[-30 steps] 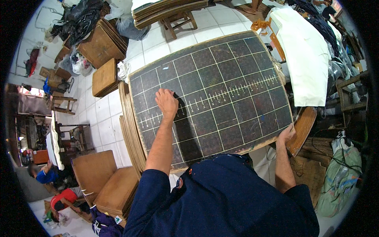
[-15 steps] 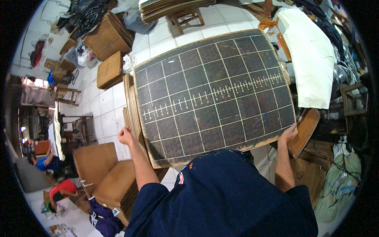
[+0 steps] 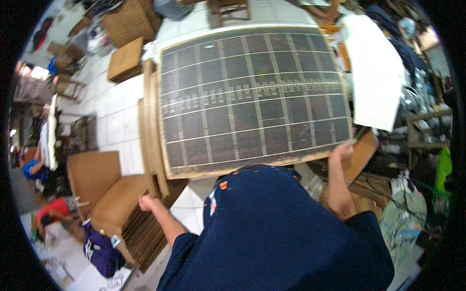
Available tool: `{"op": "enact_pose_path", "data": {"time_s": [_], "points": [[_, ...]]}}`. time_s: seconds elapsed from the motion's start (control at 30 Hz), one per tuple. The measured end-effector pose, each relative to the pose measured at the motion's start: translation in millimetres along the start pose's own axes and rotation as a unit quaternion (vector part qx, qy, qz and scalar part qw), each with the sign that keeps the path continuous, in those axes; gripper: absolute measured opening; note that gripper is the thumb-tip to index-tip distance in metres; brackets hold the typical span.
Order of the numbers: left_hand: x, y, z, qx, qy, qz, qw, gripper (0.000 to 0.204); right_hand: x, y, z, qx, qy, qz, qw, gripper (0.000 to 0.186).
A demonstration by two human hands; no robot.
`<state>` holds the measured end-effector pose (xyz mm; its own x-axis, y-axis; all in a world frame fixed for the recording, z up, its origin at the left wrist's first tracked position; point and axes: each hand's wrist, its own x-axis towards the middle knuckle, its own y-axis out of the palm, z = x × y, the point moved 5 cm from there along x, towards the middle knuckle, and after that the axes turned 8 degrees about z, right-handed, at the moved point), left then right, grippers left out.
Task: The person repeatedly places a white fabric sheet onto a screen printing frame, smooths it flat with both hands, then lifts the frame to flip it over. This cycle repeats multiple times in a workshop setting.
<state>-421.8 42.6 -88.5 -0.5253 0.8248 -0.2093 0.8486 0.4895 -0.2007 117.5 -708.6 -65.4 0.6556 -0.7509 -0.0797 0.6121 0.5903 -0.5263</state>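
Note:
A large black board point(image 3: 233, 131) with a pale grid and short marks across its middle lies in front of me, its near edge close to my shirt. My right hand point(image 3: 343, 151) is closed at the board's near right corner. Away from the board, my left hand point(image 3: 145, 201) is closed beside a stack of brown boards point(image 3: 121, 201) at the left. Whether its fingers pinch anything is too blurred to make out. Upright brown sheets point(image 3: 149, 116) stand along the black board's left side.
A white sheet point(image 3: 374, 72) hangs over things at the right, with a brown wooden panel point(image 3: 361, 153) below it. A smaller brown stack point(image 3: 125, 58) sits on the tiled floor at the far left. A purple bag point(image 3: 102, 250) lies near left. People are at the far left.
My left hand has moved from beside the black board's left edge down and toward the brown stack. My right hand stays at the board's corner. The whole view has shifted.

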Motion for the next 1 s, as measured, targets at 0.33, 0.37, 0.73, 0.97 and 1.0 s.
{"op": "enact_pose_path", "data": {"time_s": [0.33, 0.37, 0.73, 0.97, 1.0], "points": [[-21, -10, -19, 0.208, 0.068, -0.071, 0.973, 0.021, 33, -42, -5, 0.06, 0.112, 0.074, 0.989, 0.045], [-29, -2, -29, 0.246, 0.123, -0.071, 0.959, 0.019, 40, -46, -4, 0.031, 0.121, 0.066, 0.99, 0.041], [-136, 82, -75, 0.201, 0.208, -0.034, 0.957, 0.034, 124, -41, 91, -0.236, -0.477, 0.143, 0.835, 0.015], [-344, 147, -85, 0.079, 0.27, 0.248, 0.927, 0.041, 160, -29, 107, -0.219, -0.547, 0.248, 0.769, 0.014], [-377, 151, -85, 0.129, 0.275, 0.29, 0.908, 0.036, 164, -30, 107, -0.198, -0.54, 0.25, 0.779, 0.015]]}}
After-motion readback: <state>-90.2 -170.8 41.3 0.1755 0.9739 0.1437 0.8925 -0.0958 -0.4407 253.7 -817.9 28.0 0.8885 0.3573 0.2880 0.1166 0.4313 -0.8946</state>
